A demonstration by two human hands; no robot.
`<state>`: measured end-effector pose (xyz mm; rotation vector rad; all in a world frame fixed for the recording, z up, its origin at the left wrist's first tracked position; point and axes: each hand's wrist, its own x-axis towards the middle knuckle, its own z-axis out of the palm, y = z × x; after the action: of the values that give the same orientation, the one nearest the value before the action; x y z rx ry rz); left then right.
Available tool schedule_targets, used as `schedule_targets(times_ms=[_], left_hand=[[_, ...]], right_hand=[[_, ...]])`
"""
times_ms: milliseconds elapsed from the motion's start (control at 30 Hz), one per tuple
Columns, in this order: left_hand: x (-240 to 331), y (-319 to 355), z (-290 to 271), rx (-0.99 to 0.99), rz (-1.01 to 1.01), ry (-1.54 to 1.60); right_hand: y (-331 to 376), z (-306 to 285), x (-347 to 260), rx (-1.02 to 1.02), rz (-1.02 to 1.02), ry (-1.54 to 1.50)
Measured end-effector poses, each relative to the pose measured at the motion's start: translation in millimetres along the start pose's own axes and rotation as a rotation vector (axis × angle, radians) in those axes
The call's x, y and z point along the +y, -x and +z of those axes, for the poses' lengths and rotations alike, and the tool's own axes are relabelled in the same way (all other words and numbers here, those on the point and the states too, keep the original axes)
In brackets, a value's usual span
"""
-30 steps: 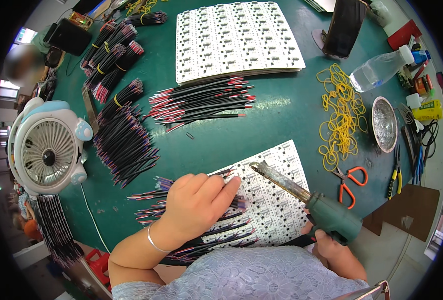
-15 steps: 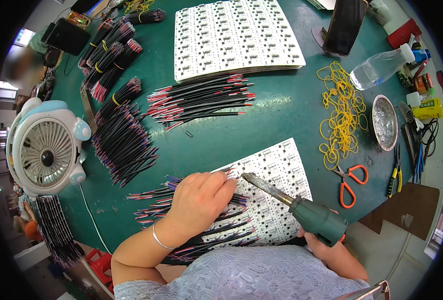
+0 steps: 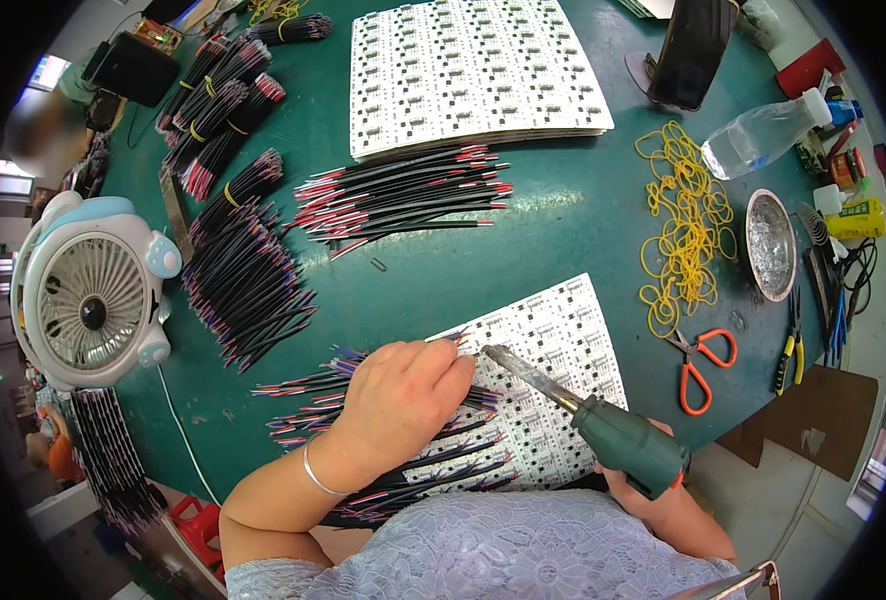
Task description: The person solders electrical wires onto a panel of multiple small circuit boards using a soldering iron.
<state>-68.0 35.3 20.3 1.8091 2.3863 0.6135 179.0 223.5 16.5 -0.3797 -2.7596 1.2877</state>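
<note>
My left hand rests on a white circuit board panel near the table's front edge, pinching the end of a thin red and black wire against the board. My right hand grips the green handle of a soldering iron, whose metal tip points left and sits just right of the wire end. Several wires lie fanned out over the panel's left side, under my left wrist.
Loose wire pile and bundled wires lie mid-table. A stack of white panels sits at the back. A small fan stands at left. Yellow rubber bands, metal dish, orange scissors, pliers and a water bottle are at right.
The soldering iron's tip has moved left and down toward my left fingertips. My left hand has stayed on the panel, shifting slightly.
</note>
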Motion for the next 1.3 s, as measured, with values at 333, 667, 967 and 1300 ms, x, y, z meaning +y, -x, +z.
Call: schedule_targets(times_ms=[333, 667, 967, 1300], left_hand=[[-3, 1, 1, 0.046, 0.039, -0.006], [-2, -2, -3, -0.032, 0.062, -0.031], [5, -4, -6, -0.099, 0.075, -0.102], [17, -2, -29, 0.056, 0.011, -0.025]], right_hand=[[-4, -5, -6, -0.015, -0.032, -0.103], [14, 8, 3, 0.045, 0.136, -0.128], [-2, -2, -5, -0.012, 0.008, -0.158], [21, -5, 12, 0.177, 0.091, -0.602]])
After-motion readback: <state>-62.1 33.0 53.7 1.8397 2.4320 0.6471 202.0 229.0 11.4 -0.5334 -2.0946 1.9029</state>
